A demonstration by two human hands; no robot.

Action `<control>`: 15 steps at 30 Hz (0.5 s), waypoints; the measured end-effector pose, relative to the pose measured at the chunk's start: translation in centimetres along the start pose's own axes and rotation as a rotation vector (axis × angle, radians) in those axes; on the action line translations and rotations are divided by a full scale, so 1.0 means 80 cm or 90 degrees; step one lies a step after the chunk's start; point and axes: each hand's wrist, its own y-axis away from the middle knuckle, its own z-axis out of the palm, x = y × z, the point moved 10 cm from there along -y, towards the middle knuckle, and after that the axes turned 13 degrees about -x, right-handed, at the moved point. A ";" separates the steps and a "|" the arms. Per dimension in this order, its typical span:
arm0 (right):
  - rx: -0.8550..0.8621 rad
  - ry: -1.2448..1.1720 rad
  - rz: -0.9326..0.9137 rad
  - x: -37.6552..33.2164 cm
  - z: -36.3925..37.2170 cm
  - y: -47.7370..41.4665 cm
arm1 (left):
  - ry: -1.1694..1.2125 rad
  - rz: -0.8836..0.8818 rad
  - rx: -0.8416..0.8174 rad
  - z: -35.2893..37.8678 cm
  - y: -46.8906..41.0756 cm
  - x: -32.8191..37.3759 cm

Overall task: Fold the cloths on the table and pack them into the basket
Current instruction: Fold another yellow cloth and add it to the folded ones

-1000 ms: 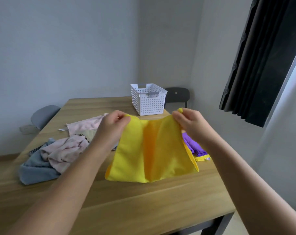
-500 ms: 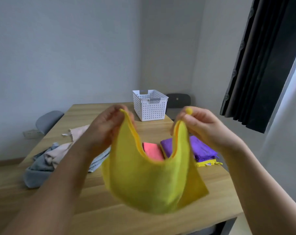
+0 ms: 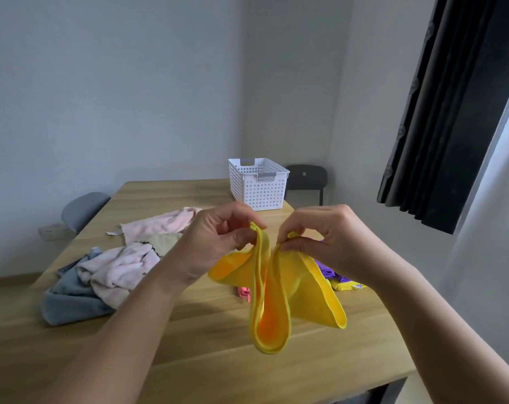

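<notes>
At centre frame, a bright yellow microfibre cloth (image 3: 276, 293) was held in the air above the light wooden table (image 3: 189, 345). One upper corner was pinched by the left hand (image 3: 218, 243) and the other by the right hand (image 3: 326, 237). The hands were held close together so that the fabric hung doubled in a loop, seemingly to match its edges for a fold. The white perforated plastic basket (image 3: 259, 185) stood at upper centre, well apart. A heap of unfolded pink and grey-blue cloths (image 3: 101, 278) lay at left. A folded purple cloth (image 3: 326, 271), partly hidden at right, was probably set aside for packing.
</notes>
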 end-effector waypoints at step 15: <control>0.233 -0.112 -0.086 -0.008 -0.007 0.011 | 0.115 -0.130 0.078 0.020 -0.002 -0.054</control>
